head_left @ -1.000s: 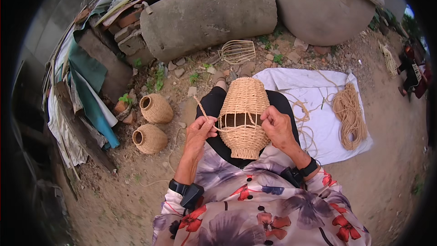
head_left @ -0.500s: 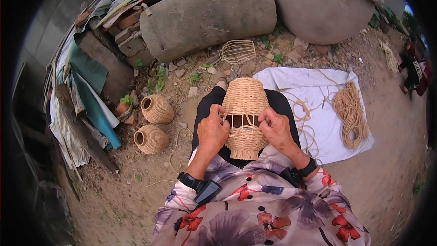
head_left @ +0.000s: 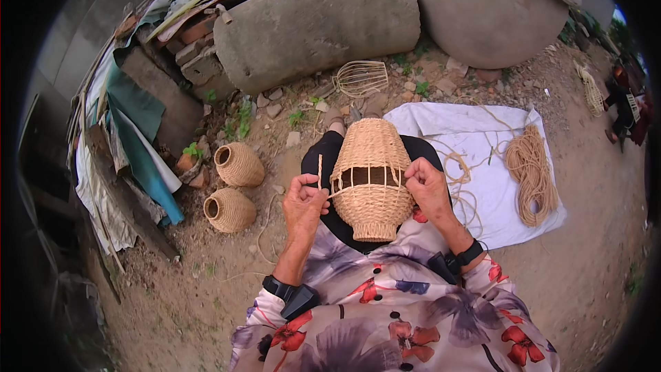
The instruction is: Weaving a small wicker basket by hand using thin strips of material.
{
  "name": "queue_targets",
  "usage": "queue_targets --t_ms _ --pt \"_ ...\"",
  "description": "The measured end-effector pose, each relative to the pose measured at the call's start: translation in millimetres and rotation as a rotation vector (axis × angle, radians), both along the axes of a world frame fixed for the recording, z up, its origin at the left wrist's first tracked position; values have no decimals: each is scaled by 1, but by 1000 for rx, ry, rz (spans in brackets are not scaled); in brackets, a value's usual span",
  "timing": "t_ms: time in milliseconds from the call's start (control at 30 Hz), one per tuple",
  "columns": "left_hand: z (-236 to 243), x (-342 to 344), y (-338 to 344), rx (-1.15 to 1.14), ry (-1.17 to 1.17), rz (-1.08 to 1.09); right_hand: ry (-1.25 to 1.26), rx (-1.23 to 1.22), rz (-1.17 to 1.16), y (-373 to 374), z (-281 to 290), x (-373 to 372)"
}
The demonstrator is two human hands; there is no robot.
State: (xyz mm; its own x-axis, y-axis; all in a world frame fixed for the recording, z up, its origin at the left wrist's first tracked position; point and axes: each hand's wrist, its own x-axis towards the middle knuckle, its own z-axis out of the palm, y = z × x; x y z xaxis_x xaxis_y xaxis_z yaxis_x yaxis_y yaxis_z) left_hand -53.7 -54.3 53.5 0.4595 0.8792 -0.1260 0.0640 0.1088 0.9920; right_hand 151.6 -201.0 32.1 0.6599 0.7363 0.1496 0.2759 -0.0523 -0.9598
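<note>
A woven straw-coloured basket (head_left: pixel 374 208) rests in my lap, its narrow neck toward me. A band of bare upright ribs crosses its middle, with the dark inside showing between them. Left of the basket, my left hand (head_left: pixel 305 203) is closed on a cord (head_left: pixel 320 171), whose end stands up above the fingers while another stretch runs to the basket's side. At the right end of the bare band, my right hand (head_left: pixel 428 189) is against or very near the basket, fingers curled in a pinch. What lies between those fingertips is hidden.
Two small woven baskets (head_left: pixel 239 164) (head_left: pixel 230 211) lie on the ground at left. At right, a coil of cord (head_left: pixel 530 176) lies on a white sheet (head_left: pixel 492 224). An unwoven rib frame (head_left: pixel 362 79) sits before a concrete cylinder (head_left: pixel 317 27). Farther right a person (head_left: pixel 628 107) is partly visible.
My left hand has drawn away leftward from the basket, pulling the cord out. The basket has turned slightly, and my right hand has shifted a little to the right.
</note>
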Motion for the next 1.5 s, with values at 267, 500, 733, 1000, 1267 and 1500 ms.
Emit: queue_targets --t_ms 267,500,733,1000,1267,1500 --pt "-13 -1 7 -210 -108 -72 98 16 12 -5 -5 5" --pt "-12 13 16 -136 80 -194 86 15 1 -6 -9 5" --pt "0 34 20 15 419 -203 7 15 4 -7 0 0" --pt "-3 23 4 -501 -253 -42 200 113 -64 -10 -17 6" --pt "-11 9 -11 -415 -236 107 418 108 -64 -11 -7 6" --pt "-15 7 -11 -458 -263 59 500 144 -103 -10 -12 6"
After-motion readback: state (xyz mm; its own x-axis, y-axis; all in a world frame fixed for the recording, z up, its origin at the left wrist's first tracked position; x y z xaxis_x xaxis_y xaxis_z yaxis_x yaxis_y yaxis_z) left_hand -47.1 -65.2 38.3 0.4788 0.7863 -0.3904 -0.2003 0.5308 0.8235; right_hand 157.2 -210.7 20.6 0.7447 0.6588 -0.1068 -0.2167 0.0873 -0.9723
